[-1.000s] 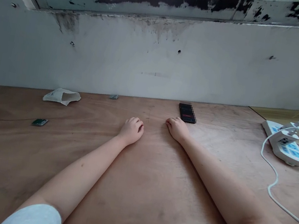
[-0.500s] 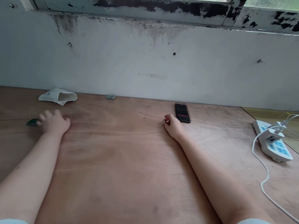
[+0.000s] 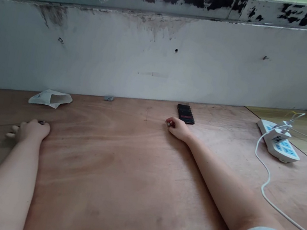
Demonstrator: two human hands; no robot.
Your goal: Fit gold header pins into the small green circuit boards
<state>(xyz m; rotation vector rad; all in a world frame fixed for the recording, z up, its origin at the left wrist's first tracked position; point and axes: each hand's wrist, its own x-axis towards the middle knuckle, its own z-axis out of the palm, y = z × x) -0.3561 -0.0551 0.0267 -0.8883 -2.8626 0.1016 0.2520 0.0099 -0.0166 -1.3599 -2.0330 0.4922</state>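
My left hand (image 3: 31,132) is low over the left part of the wooden table (image 3: 105,186), back of the hand up and fingers curled. A small dark piece (image 3: 41,122) shows by its thumb; the rest of what it grips is hidden. Farther right, my right hand (image 3: 180,129) rests on its side on the tabletop, fingers closed. Between its fingertips sits a small object with a pale tip (image 3: 169,124), too small to name. Just behind that hand lies a black phone-like slab (image 3: 185,114), partly blurred out.
Behind my left hand is a crumpled white paper pouch (image 3: 51,99). A small grey packet (image 3: 108,99) lies by the wall. On the right stands a white power strip (image 3: 279,143) with plugs, its white cable (image 3: 279,212) trailing towards the front right.
My left hand has moved left and slightly nearer, and the green item by its fingers no longer shows. The view has shifted slightly. My right hand has stayed in place.
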